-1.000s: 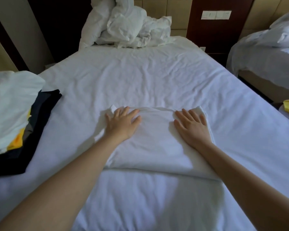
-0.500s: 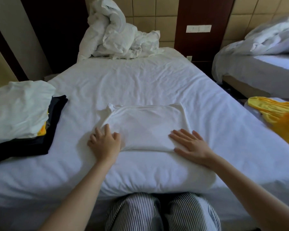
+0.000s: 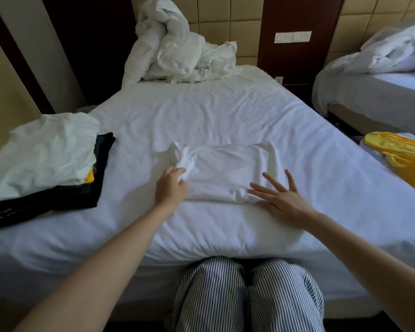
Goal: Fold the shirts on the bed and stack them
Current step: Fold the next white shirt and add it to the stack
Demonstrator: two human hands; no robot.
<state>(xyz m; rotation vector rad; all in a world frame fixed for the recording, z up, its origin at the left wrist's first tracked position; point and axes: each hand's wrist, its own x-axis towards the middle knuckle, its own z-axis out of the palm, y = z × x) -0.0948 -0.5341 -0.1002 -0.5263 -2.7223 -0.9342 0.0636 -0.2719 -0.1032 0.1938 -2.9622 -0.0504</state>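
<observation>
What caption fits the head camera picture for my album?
Left hand grips a corner of the folded white shirt; open right hand lies at its near edge.

The fingertips of the left hand (image 3: 170, 188) are largely hidden in the bunched left edge of the folded white shirt (image 3: 228, 171). In the left pile, a yellow garment (image 3: 89, 176) is mostly covered. The black shirt (image 3: 58, 204) is cut off by the frame, and its print cannot be read. The yellow cloth (image 3: 403, 152) at right is cropped.
</observation>
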